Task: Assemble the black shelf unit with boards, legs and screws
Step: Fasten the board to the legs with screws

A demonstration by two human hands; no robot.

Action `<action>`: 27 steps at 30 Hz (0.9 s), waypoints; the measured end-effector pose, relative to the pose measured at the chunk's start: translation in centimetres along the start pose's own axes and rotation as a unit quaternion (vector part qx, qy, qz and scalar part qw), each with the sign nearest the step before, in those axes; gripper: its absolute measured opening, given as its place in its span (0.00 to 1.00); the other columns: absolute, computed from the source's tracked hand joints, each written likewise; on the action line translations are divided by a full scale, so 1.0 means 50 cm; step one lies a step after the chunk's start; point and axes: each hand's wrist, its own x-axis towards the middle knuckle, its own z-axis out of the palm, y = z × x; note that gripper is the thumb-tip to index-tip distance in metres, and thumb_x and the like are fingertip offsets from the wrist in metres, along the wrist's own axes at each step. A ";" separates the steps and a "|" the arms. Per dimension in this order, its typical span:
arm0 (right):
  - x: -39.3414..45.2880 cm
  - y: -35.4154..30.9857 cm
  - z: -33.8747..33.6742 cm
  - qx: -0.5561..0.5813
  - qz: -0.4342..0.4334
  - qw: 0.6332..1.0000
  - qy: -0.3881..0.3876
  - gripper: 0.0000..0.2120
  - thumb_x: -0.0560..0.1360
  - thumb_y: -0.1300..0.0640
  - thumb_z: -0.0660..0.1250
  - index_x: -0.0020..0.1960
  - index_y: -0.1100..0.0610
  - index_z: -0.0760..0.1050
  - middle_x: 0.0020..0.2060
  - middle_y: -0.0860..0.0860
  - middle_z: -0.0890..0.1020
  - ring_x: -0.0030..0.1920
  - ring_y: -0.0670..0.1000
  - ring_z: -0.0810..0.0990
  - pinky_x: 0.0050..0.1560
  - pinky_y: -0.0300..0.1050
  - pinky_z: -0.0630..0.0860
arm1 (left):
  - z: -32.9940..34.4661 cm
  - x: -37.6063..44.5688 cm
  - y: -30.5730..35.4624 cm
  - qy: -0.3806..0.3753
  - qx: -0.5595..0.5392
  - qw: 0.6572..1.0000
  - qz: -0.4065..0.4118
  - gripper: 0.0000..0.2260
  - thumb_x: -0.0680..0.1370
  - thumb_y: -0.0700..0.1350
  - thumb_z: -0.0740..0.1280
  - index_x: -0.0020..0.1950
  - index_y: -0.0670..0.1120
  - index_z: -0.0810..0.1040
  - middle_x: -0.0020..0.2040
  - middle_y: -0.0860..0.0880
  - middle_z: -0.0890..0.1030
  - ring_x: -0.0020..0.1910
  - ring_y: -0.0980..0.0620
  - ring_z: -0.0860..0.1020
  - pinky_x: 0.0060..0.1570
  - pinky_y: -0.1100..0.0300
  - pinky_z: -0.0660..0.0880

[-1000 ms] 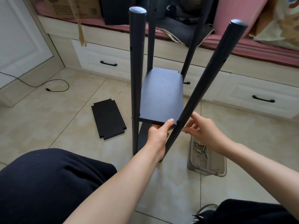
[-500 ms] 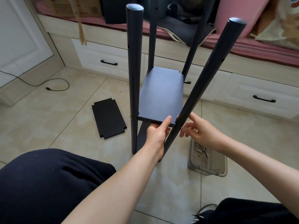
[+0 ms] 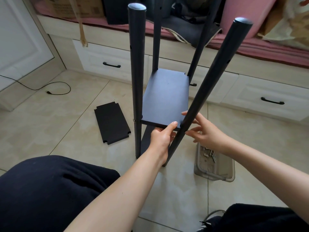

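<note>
A: Where is the shelf unit (image 3: 160, 91)?

B: On the tiled floor (image 3: 70, 118), straight ahead between the person's knees. 4 black legs rise from it: the near left leg (image 3: 137, 77) upright, the near right leg (image 3: 205, 91) leaning out to the right, and 2 more behind. 1 black board (image 3: 165, 99) sits level among them, and a second lies lower down, mostly hidden.

A: And the left hand (image 3: 161, 138)?

B: It grips the board's near edge, thumb on top and fingers curled underneath, just beside the near right leg.

A: The right hand (image 3: 207, 133)?

B: Fingers spread and nearly straight around the near right leg where it meets the board's corner. One fingertip reaches behind the leg onto the board's top. It touches rather than clasps. I cannot tell whether it has a screw between its fingers.

A: What lies around?

B: 1 loose board (image 3: 112, 123) flat on the tiles to the left, with notched corners. To the right, near the right wrist, a grey tray (image 3: 215, 171) with screws (image 3: 209, 154) in it. Behind, white drawers (image 3: 107, 59) with black handles under a pink cushion (image 3: 267, 47), and a black cable (image 3: 55, 91) on the floor at far left.
</note>
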 end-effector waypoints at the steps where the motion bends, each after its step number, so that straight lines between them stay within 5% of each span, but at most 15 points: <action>1: 0.002 -0.004 -0.003 0.040 0.013 0.999 -0.010 0.27 0.79 0.62 0.67 0.69 0.38 0.66 0.57 0.41 0.77 0.49 0.47 0.83 0.43 0.40 0.80 | 0.000 0.000 0.002 0.006 0.017 1.000 0.001 0.09 0.78 0.47 0.73 0.54 0.44 0.81 0.45 0.47 0.83 0.43 0.50 0.80 0.41 0.61 0.78; 6: 0.015 -0.020 -0.017 0.111 0.050 0.992 -0.015 0.25 0.75 0.66 0.71 0.63 0.43 0.74 0.55 0.49 0.82 0.52 0.49 0.83 0.50 0.47 0.82 | -0.011 -0.016 0.023 0.021 0.124 0.992 -0.005 0.06 0.78 0.52 0.73 0.47 0.50 0.82 0.42 0.54 0.86 0.41 0.54 0.82 0.40 0.64 0.77; 10: 0.025 -0.018 -0.020 0.143 0.112 0.983 -0.004 0.38 0.72 0.67 0.73 0.73 0.43 0.63 0.57 0.53 0.80 0.50 0.52 0.84 0.48 0.45 0.81 | -0.027 -0.048 0.035 0.039 0.332 0.940 0.067 0.13 0.78 0.55 0.70 0.38 0.50 0.82 0.32 0.54 0.85 0.35 0.55 0.82 0.41 0.61 0.77; 12: 0.028 -0.018 -0.018 0.147 0.122 0.982 0.002 0.42 0.71 0.68 0.74 0.75 0.42 0.59 0.56 0.54 0.80 0.51 0.53 0.84 0.48 0.46 0.81 | -0.030 -0.061 0.032 0.094 0.490 0.837 0.225 0.15 0.78 0.55 0.70 0.36 0.49 0.80 0.30 0.53 0.82 0.36 0.53 0.80 0.42 0.58 0.75; 14: 0.032 -0.018 -0.016 0.169 0.138 0.976 0.005 0.41 0.70 0.69 0.74 0.75 0.45 0.62 0.56 0.56 0.81 0.51 0.53 0.84 0.49 0.45 0.81 | -0.025 -0.070 0.035 0.114 0.577 0.695 0.413 0.10 0.76 0.52 0.74 0.40 0.48 0.80 0.35 0.53 0.81 0.41 0.49 0.78 0.43 0.55 0.71; 16: 0.034 -0.021 -0.016 0.219 0.167 0.961 -0.009 0.35 0.71 0.73 0.72 0.73 0.53 0.67 0.56 0.59 0.81 0.48 0.54 0.82 0.48 0.45 0.79 | -0.020 -0.066 0.034 0.086 0.632 0.611 0.469 0.14 0.72 0.52 0.77 0.54 0.48 0.82 0.49 0.50 0.83 0.53 0.45 0.78 0.54 0.50 0.72; 19: 0.034 -0.030 -0.021 0.273 0.193 0.941 -0.045 0.26 0.71 0.74 0.70 0.67 0.61 0.73 0.51 0.59 0.80 0.47 0.52 0.80 0.47 0.44 0.77 | -0.018 -0.052 0.036 0.020 0.688 0.622 0.374 0.30 0.74 0.58 0.74 0.73 0.49 0.72 0.73 0.51 0.73 0.76 0.49 0.64 0.78 0.47 0.50; 22: 0.038 -0.037 -0.037 0.272 0.198 0.939 -0.075 0.20 0.73 0.75 0.67 0.62 0.62 0.78 0.51 0.58 0.81 0.47 0.51 0.79 0.48 0.43 0.76 | -0.011 -0.034 0.035 -0.006 0.695 0.619 0.365 0.31 0.76 0.60 0.70 0.76 0.51 0.68 0.79 0.53 0.66 0.81 0.52 0.55 0.78 0.48 0.41; 27: 0.061 -0.024 -0.055 0.309 0.253 0.915 -0.061 0.16 0.77 0.68 0.59 0.62 0.65 0.77 0.50 0.60 0.83 0.44 0.51 0.82 0.50 0.45 0.78 | 0.000 -0.016 0.037 -0.012 0.692 0.626 0.358 0.27 0.79 0.59 0.68 0.76 0.54 0.69 0.79 0.54 0.66 0.81 0.50 0.55 0.78 0.46 0.40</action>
